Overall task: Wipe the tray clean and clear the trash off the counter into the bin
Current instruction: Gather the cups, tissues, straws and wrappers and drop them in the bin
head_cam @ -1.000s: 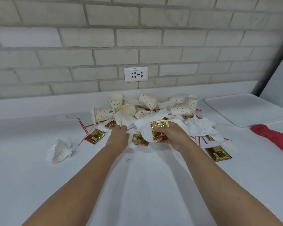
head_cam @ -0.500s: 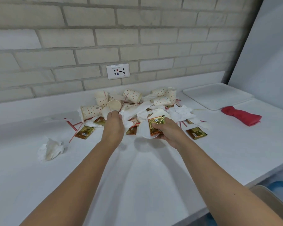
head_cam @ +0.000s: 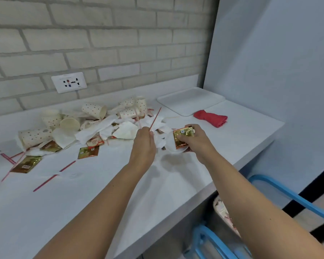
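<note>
left hand [head_cam: 143, 139]: curled round straws [head_cam: 154, 119] and tissue [head_cam: 160, 143], lifted off heap [head_cam: 101, 124] at its left.
right hand [head_cam: 193, 141]: pinches sachet [head_cam: 182, 135] against lid [head_cam: 171, 144].
bin [head_cam: 223, 212]: newly in view, below right hand; drop likely next.
tray [head_cam: 191, 100]: beyond both hands.

brick wall [head_cam: 101, 34] | socket plate [head_cam: 69, 82] on it | blue frame [head_cam: 292, 193] lower right
</note>
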Tool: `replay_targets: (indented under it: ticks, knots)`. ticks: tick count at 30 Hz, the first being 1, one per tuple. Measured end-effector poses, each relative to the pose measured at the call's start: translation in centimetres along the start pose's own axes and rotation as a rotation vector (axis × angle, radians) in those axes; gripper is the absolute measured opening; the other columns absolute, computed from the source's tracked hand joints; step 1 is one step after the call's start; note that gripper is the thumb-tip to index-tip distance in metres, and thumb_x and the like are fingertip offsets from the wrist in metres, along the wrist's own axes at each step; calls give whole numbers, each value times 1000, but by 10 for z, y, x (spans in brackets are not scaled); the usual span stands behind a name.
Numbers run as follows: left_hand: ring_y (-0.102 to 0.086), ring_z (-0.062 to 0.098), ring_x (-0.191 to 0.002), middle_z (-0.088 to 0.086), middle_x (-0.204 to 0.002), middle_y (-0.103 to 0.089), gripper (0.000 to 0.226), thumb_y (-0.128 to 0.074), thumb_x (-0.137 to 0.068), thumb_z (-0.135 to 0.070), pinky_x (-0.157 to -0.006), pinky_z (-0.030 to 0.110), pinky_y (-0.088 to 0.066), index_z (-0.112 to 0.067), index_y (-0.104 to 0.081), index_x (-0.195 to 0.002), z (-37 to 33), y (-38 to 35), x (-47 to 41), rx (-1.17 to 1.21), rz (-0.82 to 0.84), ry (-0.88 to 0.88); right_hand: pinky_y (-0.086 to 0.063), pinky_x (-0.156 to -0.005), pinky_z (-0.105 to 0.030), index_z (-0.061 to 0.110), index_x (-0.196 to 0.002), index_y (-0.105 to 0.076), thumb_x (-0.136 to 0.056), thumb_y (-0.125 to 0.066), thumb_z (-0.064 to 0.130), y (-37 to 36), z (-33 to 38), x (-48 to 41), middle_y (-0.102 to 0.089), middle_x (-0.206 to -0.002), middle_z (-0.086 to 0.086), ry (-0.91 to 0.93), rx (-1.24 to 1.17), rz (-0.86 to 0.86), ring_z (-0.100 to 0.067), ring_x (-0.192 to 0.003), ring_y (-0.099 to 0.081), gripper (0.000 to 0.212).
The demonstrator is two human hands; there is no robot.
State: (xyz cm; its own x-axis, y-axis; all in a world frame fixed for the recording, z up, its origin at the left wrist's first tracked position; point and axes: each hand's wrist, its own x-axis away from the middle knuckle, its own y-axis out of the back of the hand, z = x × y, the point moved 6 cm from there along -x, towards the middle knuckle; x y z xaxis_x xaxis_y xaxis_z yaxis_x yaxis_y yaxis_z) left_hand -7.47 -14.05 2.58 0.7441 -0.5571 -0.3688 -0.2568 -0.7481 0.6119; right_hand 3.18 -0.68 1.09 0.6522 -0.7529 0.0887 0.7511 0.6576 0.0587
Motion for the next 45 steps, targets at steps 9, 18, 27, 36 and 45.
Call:
replay_targets:
  ticks: [9,18,27,36,45]
  knots:
    - [-44,10,-89,2,-100,-46,31,-25,-102,-23,-73,14,-28,-6,-49,-111,-118,-142,40,110,189,-122,-40,-57,-23,7,-94,-58,-85,-59,5,191,-49,10,-61,-92,-9,-57,234,-348,-21,-84,-56,10]
    - [-47,10,-88,7,-106,-52,32,-26,-102,-25,-72,17,-34,-6,-49,-113,-148,-243,88,72,388,-103,-49,-85,-33,11,-120,-53,-92,-52,22,265,-146,27,-58,-119,-10,-311,530,-249,-22,-100,-55,30]
    - [-46,7,-91,5,-109,-55,33,-26,-102,-25,-79,17,-34,-9,-51,-116,-146,-286,122,36,511,-154,-38,-65,-24,2,-115,-62,-95,-45,46,282,-125,17,-59,-94,-4,-246,113,-136,-13,-71,-46,51]
    - [-41,13,-74,3,-89,-42,15,-31,-101,-20,-64,22,-26,-15,-39,-89,-140,-313,142,-3,646,-223,-28,-36,-14,10,-70,-62,-92,-57,12,252,-125,-3,-54,-64,-4,-276,183,136,-8,-46,-36,23]
    - [-55,20,-105,7,-116,-55,30,-41,-98,-22,-90,33,-46,-11,-55,-121,-92,-347,161,-71,833,-83,-33,-49,-23,17,-68,-45,-99,-45,20,312,-151,-16,-46,-62,-1,-140,228,-340,-12,-52,-39,31]
